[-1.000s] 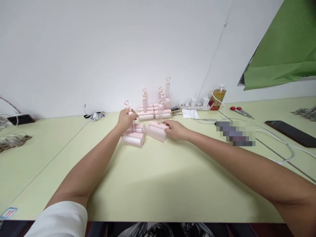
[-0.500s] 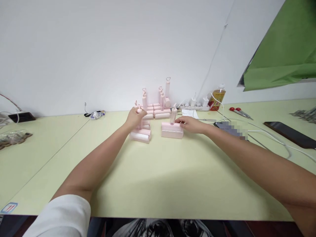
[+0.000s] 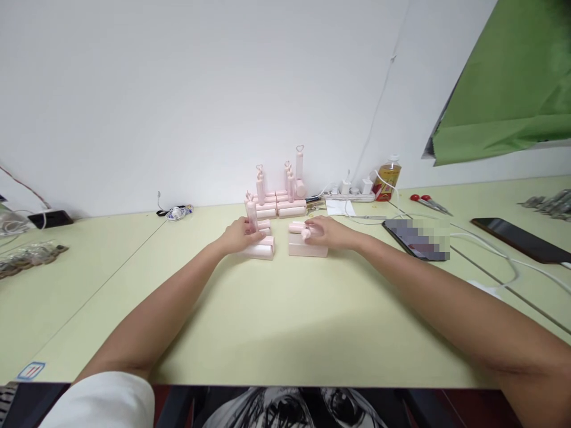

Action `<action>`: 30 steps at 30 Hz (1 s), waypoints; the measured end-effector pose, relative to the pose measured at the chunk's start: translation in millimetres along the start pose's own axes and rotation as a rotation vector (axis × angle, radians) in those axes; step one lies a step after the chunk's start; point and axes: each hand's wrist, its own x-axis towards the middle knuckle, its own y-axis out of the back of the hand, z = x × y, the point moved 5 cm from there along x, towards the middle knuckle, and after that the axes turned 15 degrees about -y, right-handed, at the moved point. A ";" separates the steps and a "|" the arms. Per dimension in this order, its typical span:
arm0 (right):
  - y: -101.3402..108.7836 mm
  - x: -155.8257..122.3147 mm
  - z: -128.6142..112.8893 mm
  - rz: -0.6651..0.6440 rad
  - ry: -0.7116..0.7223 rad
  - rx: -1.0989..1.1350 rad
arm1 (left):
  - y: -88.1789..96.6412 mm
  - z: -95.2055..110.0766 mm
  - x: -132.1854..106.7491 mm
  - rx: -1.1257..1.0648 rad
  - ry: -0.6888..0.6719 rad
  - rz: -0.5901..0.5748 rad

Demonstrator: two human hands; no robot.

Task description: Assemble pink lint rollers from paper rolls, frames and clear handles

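My left hand [image 3: 238, 235] is low at the front left pink lint roller [image 3: 263, 248], its fingers closed around the foot of the upright handle. Right beside it, my right hand [image 3: 328, 232] grips another pink lint roller [image 3: 297, 227], whose handle tips toward me. Under that one is a pale pink block-like part [image 3: 307, 247]; I cannot tell whether they are joined. Behind both hands, several more pink lint rollers [image 3: 292, 208] stand in a cluster near the wall, with clear handles upright and heart-shaped loops on top.
A power strip [image 3: 348, 196] with chargers and a drink bottle [image 3: 388, 179] stand at the back right. Two phones [image 3: 521, 239], cables and red-ended tools [image 3: 430, 203] lie on the right. A coiled white cable [image 3: 176, 213] and bagged small parts [image 3: 31, 255] are on the left.
My left hand has slid down from the top of the handle to its foot. On the right, the roller's handle has gone from upright to tipped toward me, my hand closing over it.
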 end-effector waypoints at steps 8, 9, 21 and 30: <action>-6.3 -16.1 -0.6 -0.037 -0.017 -0.044 | -1.9 -8.3 -7.4 0.343 0.034 0.091; -7.1 -19.3 -0.5 -0.039 -0.025 -0.052 | 0.3 -11.6 -8.1 0.367 0.048 0.103; -14.2 -58.4 -11.3 -0.005 0.008 -0.009 | 35.5 7.2 -37.1 0.408 -0.171 0.721; 2.0 -86.4 -8.9 -0.098 0.067 0.006 | -58.2 100.1 16.6 0.336 -0.424 -0.103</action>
